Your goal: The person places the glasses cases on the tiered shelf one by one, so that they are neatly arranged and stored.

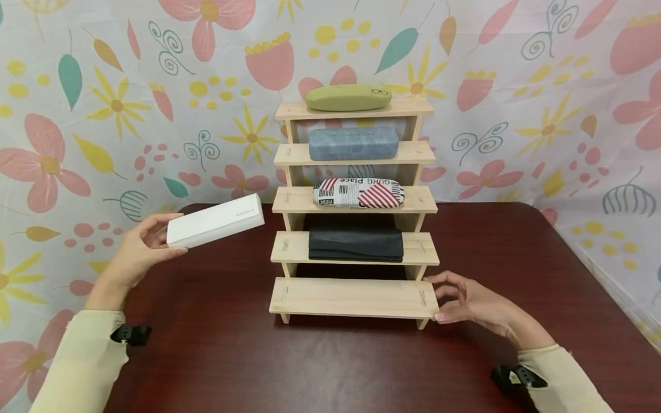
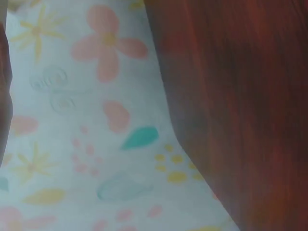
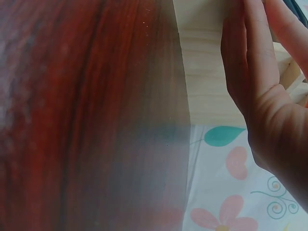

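My left hand (image 1: 135, 248) grips a white glasses case (image 1: 216, 221) by its left end, thumb below and fingers above, in the air left of the stand. Only a dark sliver of that hand edges into the left wrist view. In the head view my right hand (image 1: 477, 304) holds the right end of the bottom shelf of a stepped wooden display stand (image 1: 353, 296), its thumb at the front corner. Higher steps bear a black glasses case (image 1: 356, 244), a newspaper-print case (image 1: 358, 193), a blue case (image 1: 353, 143) and a green case (image 1: 349, 97).
The stand rests on a dark red wooden table (image 1: 330, 367). A floral cloth (image 1: 547, 132) hangs behind the table and along its sides. Dark straps with small devices sit on both sleeved wrists.
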{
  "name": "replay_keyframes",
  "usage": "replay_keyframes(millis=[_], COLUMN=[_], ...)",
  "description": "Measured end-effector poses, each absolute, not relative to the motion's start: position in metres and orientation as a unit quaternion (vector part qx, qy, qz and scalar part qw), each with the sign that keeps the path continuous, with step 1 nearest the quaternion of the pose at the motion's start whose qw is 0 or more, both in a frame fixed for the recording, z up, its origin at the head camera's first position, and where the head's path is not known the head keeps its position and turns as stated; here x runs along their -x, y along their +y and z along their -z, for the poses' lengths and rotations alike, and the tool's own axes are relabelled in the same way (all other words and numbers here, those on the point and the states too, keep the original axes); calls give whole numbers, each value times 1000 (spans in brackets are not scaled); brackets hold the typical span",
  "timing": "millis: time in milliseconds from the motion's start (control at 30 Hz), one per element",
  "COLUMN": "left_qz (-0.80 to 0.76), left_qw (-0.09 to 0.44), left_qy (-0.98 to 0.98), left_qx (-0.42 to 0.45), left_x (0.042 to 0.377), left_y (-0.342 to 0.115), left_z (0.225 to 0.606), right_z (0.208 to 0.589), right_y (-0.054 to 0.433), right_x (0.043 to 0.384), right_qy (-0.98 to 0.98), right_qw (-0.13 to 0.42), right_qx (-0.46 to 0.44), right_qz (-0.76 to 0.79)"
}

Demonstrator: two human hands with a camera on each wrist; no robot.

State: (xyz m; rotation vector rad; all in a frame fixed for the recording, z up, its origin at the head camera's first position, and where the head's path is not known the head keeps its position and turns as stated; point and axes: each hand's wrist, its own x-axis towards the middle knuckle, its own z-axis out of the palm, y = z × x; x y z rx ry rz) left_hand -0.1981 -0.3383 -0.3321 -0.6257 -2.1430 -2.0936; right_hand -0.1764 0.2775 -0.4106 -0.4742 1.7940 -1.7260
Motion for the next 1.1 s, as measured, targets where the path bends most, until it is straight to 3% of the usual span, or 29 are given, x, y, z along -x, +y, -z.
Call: replay_keyframes(millis=[533,1100], left_qz=[644,673], left_qw=[-13,-128], left_qy=[-716,-678], left_qx=[269,268], left_x=[192,173], left_y=[-254,-161], left_z=[321,335], right_z=[411,409], right_y=[277,277], right_x=[176,175], right_qy=[680,678], right_qw=[297,296], right_qx=[174,174], right_qz=[648,650])
